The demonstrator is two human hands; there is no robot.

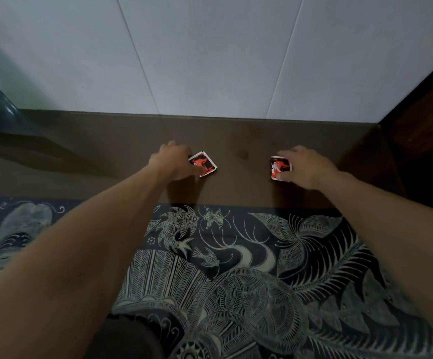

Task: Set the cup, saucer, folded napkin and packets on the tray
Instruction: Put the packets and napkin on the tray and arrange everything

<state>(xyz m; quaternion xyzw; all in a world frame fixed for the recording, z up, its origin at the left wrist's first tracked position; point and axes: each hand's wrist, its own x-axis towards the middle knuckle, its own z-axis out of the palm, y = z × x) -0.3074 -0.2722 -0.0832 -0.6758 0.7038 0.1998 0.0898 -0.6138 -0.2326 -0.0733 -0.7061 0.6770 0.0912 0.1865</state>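
two packets on the table point(236, 136), left packet point(205, 164) well apart from right packet point(278, 167)

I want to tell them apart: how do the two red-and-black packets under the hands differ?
The left packet lies turned like a diamond; the right packet sits nearly square to the table edge. The left hand covers its packet's left corner; the right hand covers its packet's right edge. Both share the print and lie flat.

One head-worn wide-angle view looks steeply down and forward, close over both outstretched forearms. Beyond the left hand point(175, 161) and right hand point(304, 167) the desk point(236, 136) meets a pale wall point(210, 53).
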